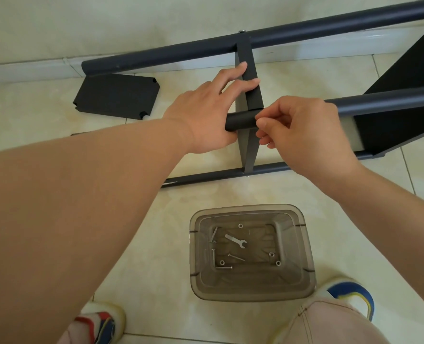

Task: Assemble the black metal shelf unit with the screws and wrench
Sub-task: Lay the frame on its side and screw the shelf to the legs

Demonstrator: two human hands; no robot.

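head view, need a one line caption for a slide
Left hand steadies a shelf panel while the right hand works at the pole joint; wrench lies unused in the bin.

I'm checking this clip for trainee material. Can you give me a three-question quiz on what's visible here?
1. True or false: the wrench lies in the plastic bin.
2. What does the left hand hold: A the shelf panel, B a shoe?
3. Fill in: a loose black panel lies on the ____ near the wall.

Key: 1 true; 2 A; 3 floor. The right hand works at the near tube.
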